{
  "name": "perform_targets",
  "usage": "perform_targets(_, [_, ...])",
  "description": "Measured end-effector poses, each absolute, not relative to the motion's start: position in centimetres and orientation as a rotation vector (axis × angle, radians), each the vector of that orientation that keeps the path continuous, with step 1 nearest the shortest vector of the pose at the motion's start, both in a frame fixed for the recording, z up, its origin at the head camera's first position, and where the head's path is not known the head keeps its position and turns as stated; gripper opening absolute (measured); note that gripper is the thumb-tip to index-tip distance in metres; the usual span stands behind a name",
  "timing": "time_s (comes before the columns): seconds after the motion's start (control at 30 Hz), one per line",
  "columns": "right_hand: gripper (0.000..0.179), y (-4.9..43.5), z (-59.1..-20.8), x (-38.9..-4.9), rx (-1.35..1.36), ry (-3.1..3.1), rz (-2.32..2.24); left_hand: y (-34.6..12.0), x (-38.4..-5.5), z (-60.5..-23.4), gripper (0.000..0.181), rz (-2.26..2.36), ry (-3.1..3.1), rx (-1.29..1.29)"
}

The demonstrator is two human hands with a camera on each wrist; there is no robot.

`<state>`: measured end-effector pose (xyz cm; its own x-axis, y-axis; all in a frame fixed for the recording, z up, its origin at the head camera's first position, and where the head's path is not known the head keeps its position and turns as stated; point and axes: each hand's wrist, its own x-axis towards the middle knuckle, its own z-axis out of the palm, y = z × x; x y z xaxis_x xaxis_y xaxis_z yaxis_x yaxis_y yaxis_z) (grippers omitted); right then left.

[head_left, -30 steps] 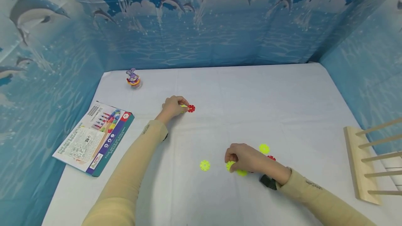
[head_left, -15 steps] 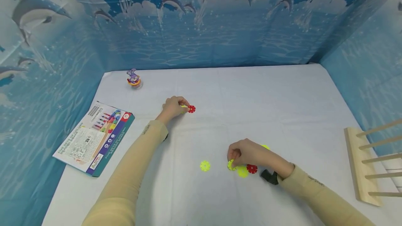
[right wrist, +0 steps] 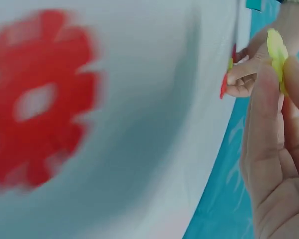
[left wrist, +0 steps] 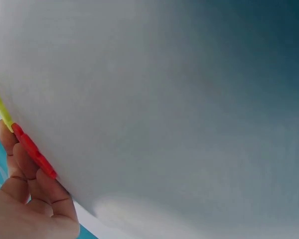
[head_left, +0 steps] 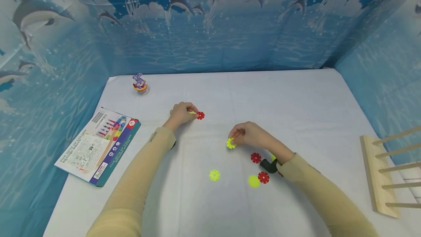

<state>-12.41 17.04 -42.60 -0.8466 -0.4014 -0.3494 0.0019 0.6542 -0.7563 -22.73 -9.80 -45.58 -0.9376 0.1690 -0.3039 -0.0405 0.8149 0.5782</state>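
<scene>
My left hand (head_left: 181, 113) pinches a short chain of interlocking notched discs at mid-table; a red disc (head_left: 200, 115) and a yellow disc (left wrist: 1, 107) show, the yellow mostly behind the fingers in the head view. Between thumb and fingertips, my right hand (head_left: 251, 135) holds a single yellow notched disc (head_left: 231, 143), apart from the chain. Below that hand lie two red discs, one red disc (head_left: 255, 158) nearer it and another red disc (head_left: 263, 177) touching a yellow disc (head_left: 254, 181). Farther left lies a lone yellow disc (head_left: 215, 175). More discs are partly hidden beneath the right wrist.
A boxed toy set (head_left: 98, 145) lies at the table's left edge. Behind it stands a small purple rabbit figure (head_left: 140, 83). At the right edge is a wooden rack with pegs (head_left: 378, 176). White cloth (head_left: 296, 101) covers the table; blue dolphin curtains surround it.
My right hand has lifted a yellow disc and carried it up the table, toward the left hand. Red discs formerly under it are uncovered. The left hand has stayed in place.
</scene>
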Motion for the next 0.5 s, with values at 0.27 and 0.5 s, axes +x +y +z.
perform_targets(0.27, [0.021, 14.5, -42.8, -15.9, -0.169, 2.322, -1.263, -9.8, -22.9, -45.6, 0.015, 0.847, 2.659, 0.095])
perform_targets(0.5, [0.023, 12.7, -43.6, -18.8, -0.017, 2.354, -1.334, -9.8, -22.9, -45.6, 0.014, 0.838, 2.666, 0.074])
